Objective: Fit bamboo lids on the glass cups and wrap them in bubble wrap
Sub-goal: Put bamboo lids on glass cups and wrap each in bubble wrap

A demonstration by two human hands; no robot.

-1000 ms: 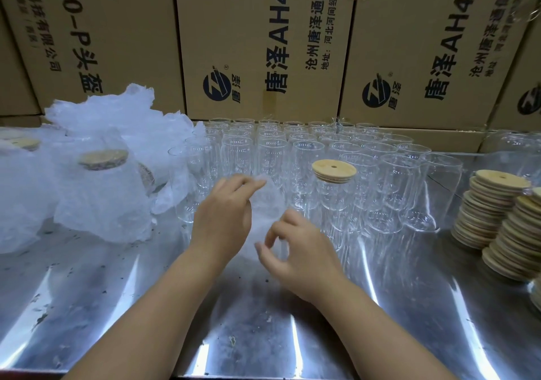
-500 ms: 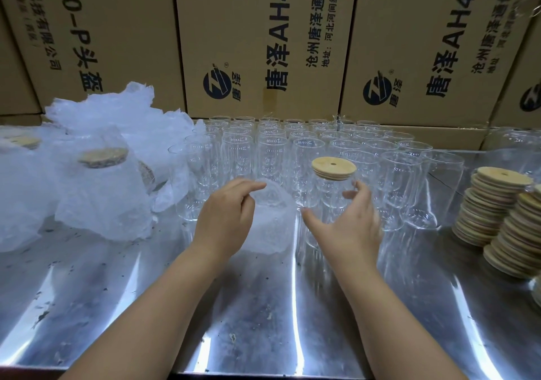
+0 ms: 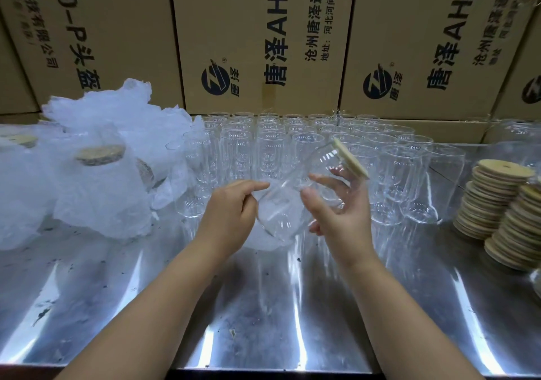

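Observation:
My right hand [image 3: 339, 212] grips a clear glass cup [image 3: 295, 195] with a bamboo lid [image 3: 349, 158] on it, tilted so the lid points up and right and the base points down and left. My left hand [image 3: 231, 212] pinches the edge of a white bubble wrap piece [image 3: 263, 240] that lies on the steel table under the cup's base. Behind them stand several rows of bare glass cups [image 3: 272, 148].
Wrapped lidded cups [image 3: 99, 186] and loose bubble wrap [image 3: 117, 116] sit at the left. Stacks of bamboo lids [image 3: 497, 204] stand at the right. Cardboard boxes [image 3: 263, 37] wall off the back. The steel table [image 3: 263, 306] stretches toward me.
My right hand reached to the lidded cup in the front row, took hold of it and lifted it out, tilting it toward the bubble wrap held by my left hand.

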